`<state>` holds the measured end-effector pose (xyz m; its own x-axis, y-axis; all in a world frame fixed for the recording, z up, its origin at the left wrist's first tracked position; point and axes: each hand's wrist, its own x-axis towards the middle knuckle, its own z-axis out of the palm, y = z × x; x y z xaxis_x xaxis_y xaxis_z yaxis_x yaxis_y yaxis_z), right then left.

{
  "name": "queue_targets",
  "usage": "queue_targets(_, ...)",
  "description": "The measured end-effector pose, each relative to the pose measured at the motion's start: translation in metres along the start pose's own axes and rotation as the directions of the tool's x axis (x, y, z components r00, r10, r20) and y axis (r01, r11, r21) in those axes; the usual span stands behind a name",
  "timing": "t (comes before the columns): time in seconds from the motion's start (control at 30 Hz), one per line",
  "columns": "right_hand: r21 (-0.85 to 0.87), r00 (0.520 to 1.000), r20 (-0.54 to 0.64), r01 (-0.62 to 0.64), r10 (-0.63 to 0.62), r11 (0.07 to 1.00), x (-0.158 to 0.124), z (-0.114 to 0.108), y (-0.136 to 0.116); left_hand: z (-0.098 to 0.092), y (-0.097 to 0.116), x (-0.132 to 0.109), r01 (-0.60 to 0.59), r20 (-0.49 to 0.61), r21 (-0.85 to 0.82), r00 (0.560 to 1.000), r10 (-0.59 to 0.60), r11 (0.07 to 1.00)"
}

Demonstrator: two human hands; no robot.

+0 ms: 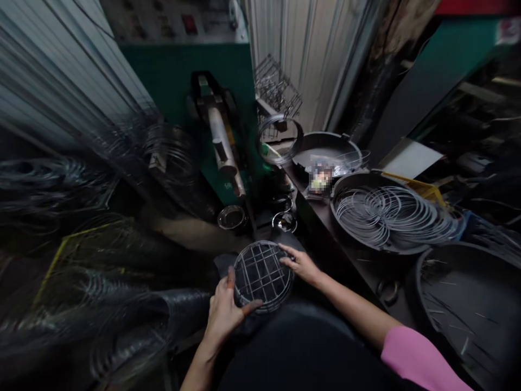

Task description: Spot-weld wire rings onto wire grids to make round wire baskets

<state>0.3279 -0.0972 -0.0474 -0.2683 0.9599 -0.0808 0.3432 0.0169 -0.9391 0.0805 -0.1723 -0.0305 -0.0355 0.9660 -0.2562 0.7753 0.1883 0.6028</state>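
While held face-up at the lower centre of the frame, a round wire grille [262, 276] is flanked by both hands: the left hand [224, 312] is closed on its lower-left rim, and the right hand [303, 266] is laid with fingers on its upper-right rim, its grip unclear. No long axis is shown by the circle, and neither hand lies nearer. A dark lap [301, 347] is seen beneath, a green machine [183, 70] at upper centre, a dark basin [334, 206] of wire rings [391, 214] at centre right
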Motion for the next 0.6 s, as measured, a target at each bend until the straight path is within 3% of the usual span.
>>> queue_targets(0.17,0.085,0.999,-0.022,-0.039,0.041,0.996,0.003,0.002,-0.001,0.002,0.007,-0.001,0.01,-0.039,0.128,0.999,-0.005,0.992)
queue_targets(0.3,0.156,0.996,0.003,-0.093,0.094,0.983,0.005,0.0,-0.002,0.006,0.005,0.0,0.019,-0.034,0.121,0.999,-0.015,0.992)
queue_targets(0.4,0.296,0.968,0.022,-0.247,0.252,0.923,0.014,-0.006,0.001,0.005,-0.002,0.001,0.022,-0.015,0.023,1.0,-0.021,1.0)
queue_targets(0.47,0.416,0.937,-0.03,-0.306,0.349,0.856,0.027,-0.009,0.006,0.001,-0.007,0.004,0.024,-0.008,-0.098,1.0,-0.025,0.995)
queue_targets(0.53,0.49,0.924,-0.153,-0.238,0.351,0.838,0.041,-0.01,0.013,-0.009,-0.009,0.013,0.034,-0.012,-0.243,0.999,-0.038,0.97)
queue_targets(0.6,0.45,0.924,-0.269,-0.13,0.273,0.884,0.052,-0.007,0.02,-0.021,-0.007,0.031,0.058,-0.01,-0.353,0.998,-0.066,0.934)
